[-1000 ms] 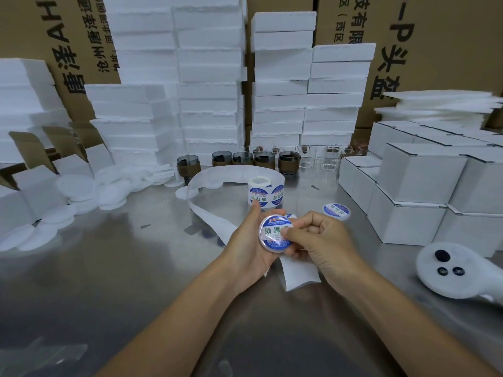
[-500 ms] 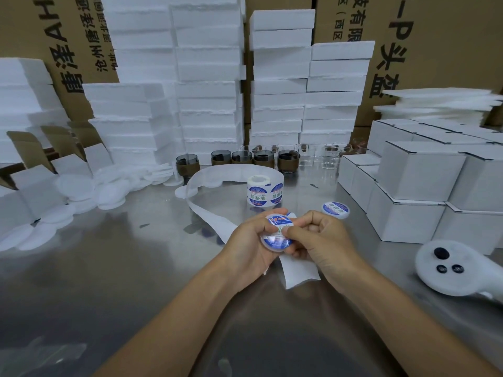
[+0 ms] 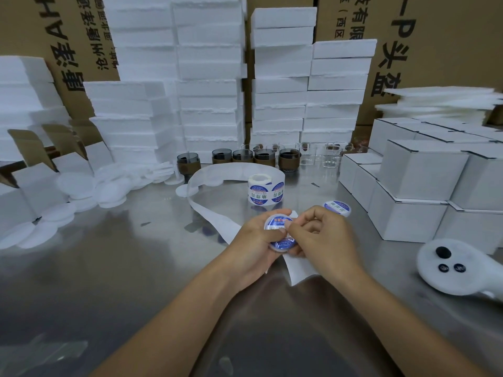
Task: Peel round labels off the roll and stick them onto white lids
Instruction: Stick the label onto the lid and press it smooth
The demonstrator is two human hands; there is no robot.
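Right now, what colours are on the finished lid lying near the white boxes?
The finished lid carries a white label with a blue rim, seen in the head view.

- Label roll (image 3: pixel 265 190): green characters "助焊膏" on its round blue-and-white labels, upside down.
- Brown carton (image 3: pixel 441 50) behind the roll, to its right: "-P 头盔", "(西区", turned sideways.
- Second carton (image 3: pixel 40 44) behind the roll, to its left: "AH", "唐泽", "沧州", turned sideways.

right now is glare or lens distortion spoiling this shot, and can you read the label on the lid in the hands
Head view: diffuse light, broad pale glare on the steel table; the wide lens tilts the foam stacks near the edges; the label on the lid is soft and partly hidden by left hand and right hand, so unreadable.
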